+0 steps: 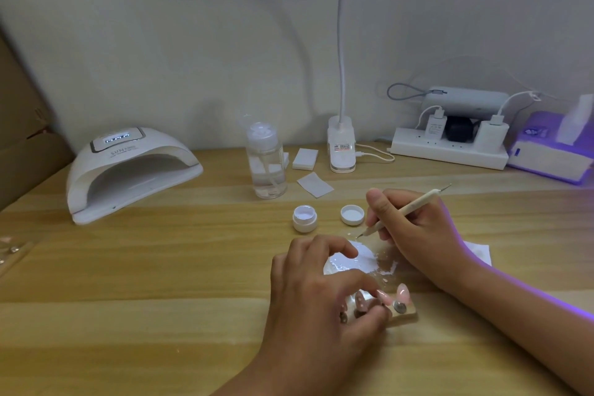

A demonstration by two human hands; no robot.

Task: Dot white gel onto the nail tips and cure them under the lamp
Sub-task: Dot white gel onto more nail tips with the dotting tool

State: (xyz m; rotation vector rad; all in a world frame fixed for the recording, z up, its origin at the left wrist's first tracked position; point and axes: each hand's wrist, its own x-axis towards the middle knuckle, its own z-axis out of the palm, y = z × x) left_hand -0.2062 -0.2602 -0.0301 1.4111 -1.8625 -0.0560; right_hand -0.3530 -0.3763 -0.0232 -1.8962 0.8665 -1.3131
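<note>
Fig.: R hand (418,228) grips 1 dotting pen (408,212), tip at 1 gel palette (363,260); L hand (315,292) pinches 1 stand (407,316) w/ 3+ nail tips (402,292). 1 jar (304,219), 1 lid (352,214), 1 lamp (128,170) on wood desk (160,267); pale wall (193,42).

This is a small nail-art workstation set up on an ordinary desk. The wood-grain desk (128,267) stands against a plain pale wall and carries a white curing lamp (128,170), a clear pump bottle (266,161), an open pot of white gel (304,219) and a clip-on desk lamp (342,151). A power strip (450,153) crowded with chargers and a tissue box (553,154) sit at the back right.
</note>
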